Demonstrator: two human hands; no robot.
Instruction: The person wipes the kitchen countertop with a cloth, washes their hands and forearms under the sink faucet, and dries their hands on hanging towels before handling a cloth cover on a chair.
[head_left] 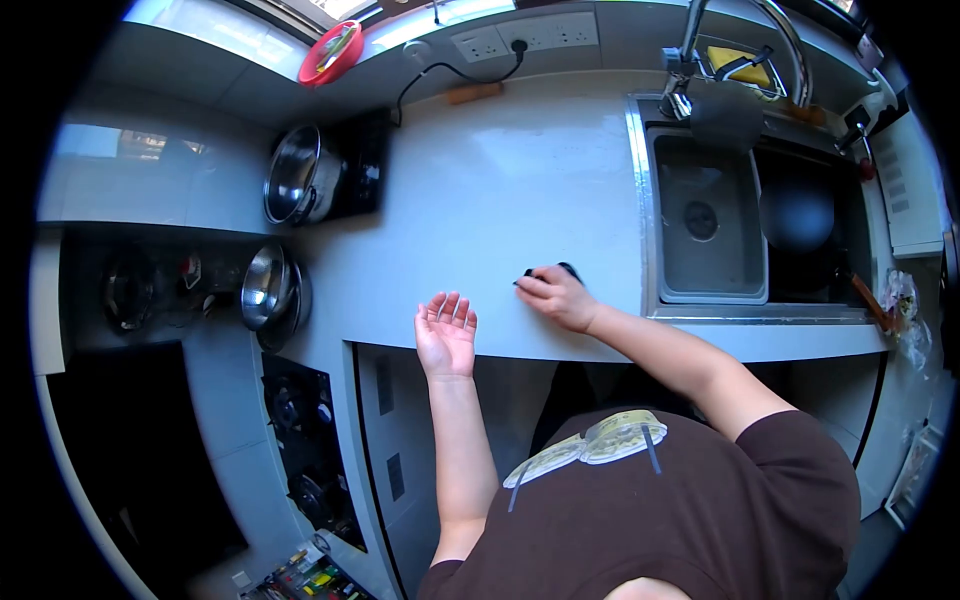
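Observation:
My left hand (447, 337) is palm up over the front edge of the white counter (500, 215), fingers apart and slightly curled, with nothing in it. To its right, my right hand (560, 300) is closed around a small black object (570, 270). Only bits of that object show beyond my fingers and knuckles, so its kind cannot be made out. The right hand is low over the counter; whether it touches the surface is unclear.
On the right is a sink (705, 220) with a tap (690, 60) behind it. A steel pot (295, 175) stands on a black appliance at the left. Steel bowls (268, 288) sit near the corner by the hob (310, 440). A red basket (332, 52) is at the back.

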